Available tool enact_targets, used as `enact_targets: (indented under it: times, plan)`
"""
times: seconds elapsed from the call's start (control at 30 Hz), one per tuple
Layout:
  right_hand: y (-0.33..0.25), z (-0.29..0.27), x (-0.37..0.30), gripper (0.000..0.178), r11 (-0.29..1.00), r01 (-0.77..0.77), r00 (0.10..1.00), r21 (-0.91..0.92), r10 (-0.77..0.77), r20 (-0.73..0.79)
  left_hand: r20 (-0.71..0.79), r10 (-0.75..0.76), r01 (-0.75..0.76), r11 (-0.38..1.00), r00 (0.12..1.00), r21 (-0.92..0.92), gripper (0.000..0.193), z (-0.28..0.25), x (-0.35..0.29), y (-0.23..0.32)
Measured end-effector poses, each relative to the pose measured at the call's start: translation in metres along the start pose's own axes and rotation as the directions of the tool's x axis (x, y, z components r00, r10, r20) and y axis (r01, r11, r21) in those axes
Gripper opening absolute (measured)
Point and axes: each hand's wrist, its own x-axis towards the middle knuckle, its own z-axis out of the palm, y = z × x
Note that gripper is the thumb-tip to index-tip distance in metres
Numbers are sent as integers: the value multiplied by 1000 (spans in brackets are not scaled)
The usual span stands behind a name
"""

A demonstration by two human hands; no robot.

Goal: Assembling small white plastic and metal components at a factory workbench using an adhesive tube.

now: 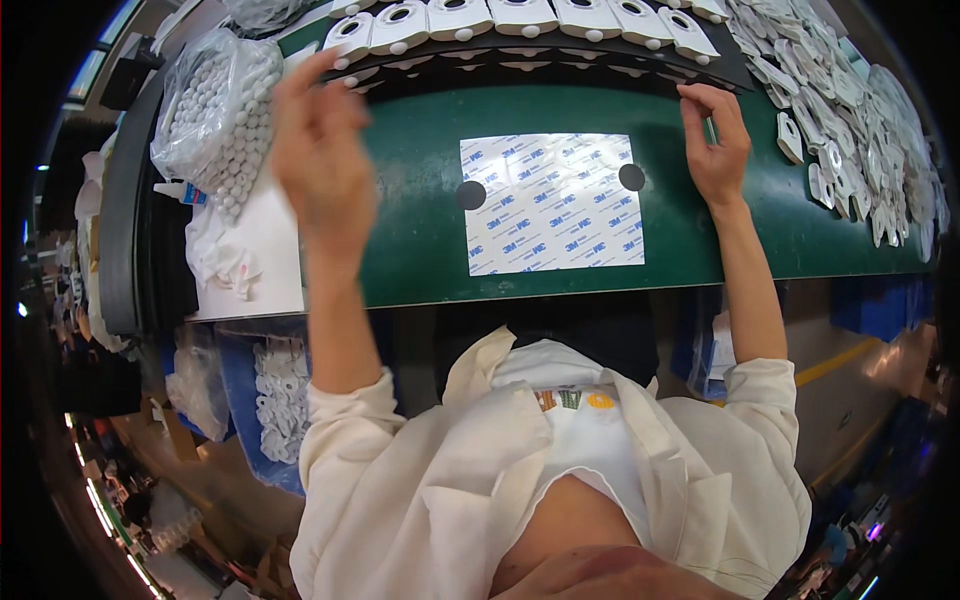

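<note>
My left hand (pixel 322 150) is raised over the table's left part and smeared by motion, so its grip does not show. Its fingertips are near the left end of a black tray (pixel 560 72). White plastic parts (pixel 519 14) with round dark holes stand in a row on it, white balls (pixel 531 31) at their near ends. At the tray's right end is my right hand (pixel 718 150), fingers bent and thumb apart, with nothing visible in it. Between my hands lies a white sheet (pixel 550 215) with repeated blue print. Dark round discs (pixel 471 195) sit on its left and right edges.
A clear bag of white balls (pixel 215 105) spills at the left, near a small glue bottle (pixel 180 192) and a crumpled white cloth (pixel 222 262). Loose white plastic parts (pixel 835 120) are heaped at the right. Below the green table's (pixel 400 270) edge stands a blue bin (pixel 240 400).
</note>
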Motion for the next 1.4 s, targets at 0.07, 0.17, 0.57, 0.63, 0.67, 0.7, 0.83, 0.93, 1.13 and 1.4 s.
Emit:
enact_targets:
  times: [0.07, 0.17, 0.57, 0.63, 0.67, 0.7, 0.83, 0.93, 1.13, 1.4]
  plan:
    - [1, -1, -1, 15, 996, -75, 997, 46, 75, -6, -125, -69, 118, 885, 990, 451, 19, -42, -4, -3]
    - [0, 3, 1, 14, 987, -156, 988, 47, 156, 2, -215, -93, 230, 548, 972, 804, 20, -123, -18, -35]
    - [3, 3, -4, 15, 980, -191, 978, 62, 184, 102, -499, -231, 514, 652, 835, 557, 25, -248, -69, -85]
    - [3, 4, -5, 14, 978, -204, 973, 48, 197, 117, -409, -365, 535, 378, 836, 756, 33, -228, -63, -72]
    - [2, 4, -5, 14, 978, -200, 974, 54, 192, 120, -356, -436, 487, 239, 827, 840, 35, -221, -63, -68]
    - [3, 4, -5, 14, 978, -200, 973, 51, 192, 126, -296, -504, 453, 222, 811, 864, 39, -217, -65, -67]
    - [-3, 4, -2, 13, 978, -196, 974, 66, 186, 130, -269, -486, 478, 379, 832, 793, 34, -218, -72, -72]
    - [0, 0, -3, 13, 970, -234, 965, 71, 223, 142, -253, -630, 679, 696, 734, 236, 27, -179, -54, -42]
    - [8, -1, -2, 12, 982, -175, 982, 65, 169, 84, 449, -522, 636, 758, 725, -145, 15, -93, -49, 15]
    - [11, 3, -3, 13, 970, -219, 975, 103, 215, 47, 801, -311, 582, 811, 512, -57, 22, 13, -33, 30]
